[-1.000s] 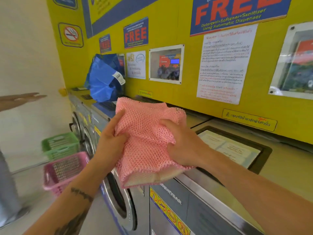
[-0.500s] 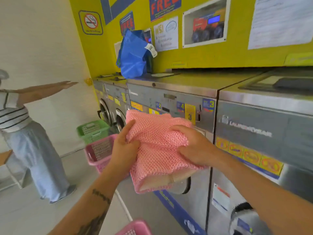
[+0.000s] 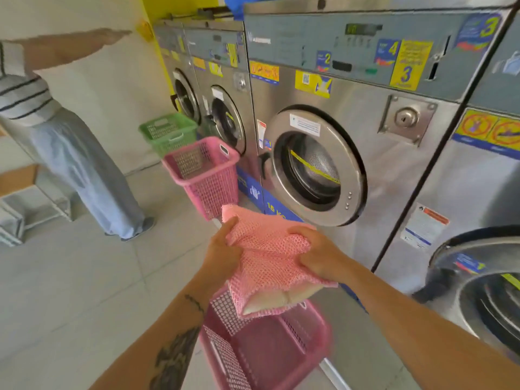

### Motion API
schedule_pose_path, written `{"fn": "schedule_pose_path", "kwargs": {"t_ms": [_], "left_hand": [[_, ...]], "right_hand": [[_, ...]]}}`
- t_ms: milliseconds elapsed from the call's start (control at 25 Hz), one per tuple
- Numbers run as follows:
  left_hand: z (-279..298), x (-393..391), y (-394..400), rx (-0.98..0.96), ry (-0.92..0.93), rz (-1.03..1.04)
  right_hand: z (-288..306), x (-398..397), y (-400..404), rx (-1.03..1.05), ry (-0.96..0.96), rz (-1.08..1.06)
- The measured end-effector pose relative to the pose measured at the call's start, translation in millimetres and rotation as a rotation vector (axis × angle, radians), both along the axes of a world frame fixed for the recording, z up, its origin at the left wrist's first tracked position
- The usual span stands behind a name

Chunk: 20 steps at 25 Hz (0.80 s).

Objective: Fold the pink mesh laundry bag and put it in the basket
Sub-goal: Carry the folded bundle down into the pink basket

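The bag is folded; left hand and right hand grip it above the basket, not yet dropped.

washer panel: stickers 2, 4, 3, 3 | kick plate: "15"

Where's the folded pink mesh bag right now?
Head view, lower centre: the pink mesh bag is held between the left hand and right hand, above the near pink basket.
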<state>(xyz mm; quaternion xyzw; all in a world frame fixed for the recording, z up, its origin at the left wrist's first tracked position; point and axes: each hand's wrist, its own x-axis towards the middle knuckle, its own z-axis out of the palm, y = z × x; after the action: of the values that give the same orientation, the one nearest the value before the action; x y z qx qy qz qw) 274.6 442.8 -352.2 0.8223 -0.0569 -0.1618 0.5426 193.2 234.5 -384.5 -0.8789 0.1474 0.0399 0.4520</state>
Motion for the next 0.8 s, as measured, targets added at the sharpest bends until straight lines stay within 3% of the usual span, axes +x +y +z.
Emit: {"fn": "schedule_pose_path", "kwargs": {"t_ms": [280,600,800], "left_hand": [[-98,43,-13,0.199,0.235,0.015],[-317,82,2,0.350,0.533,-0.053],[-452,98,9,0.391,0.665,-0.094]], "right_hand": [[-102,46,-4,0.077,0.252,0.063],[-298,70,24,0.254,0.596,-0.026],[-428,75,41,0.251,0.730,-0.096]]}}
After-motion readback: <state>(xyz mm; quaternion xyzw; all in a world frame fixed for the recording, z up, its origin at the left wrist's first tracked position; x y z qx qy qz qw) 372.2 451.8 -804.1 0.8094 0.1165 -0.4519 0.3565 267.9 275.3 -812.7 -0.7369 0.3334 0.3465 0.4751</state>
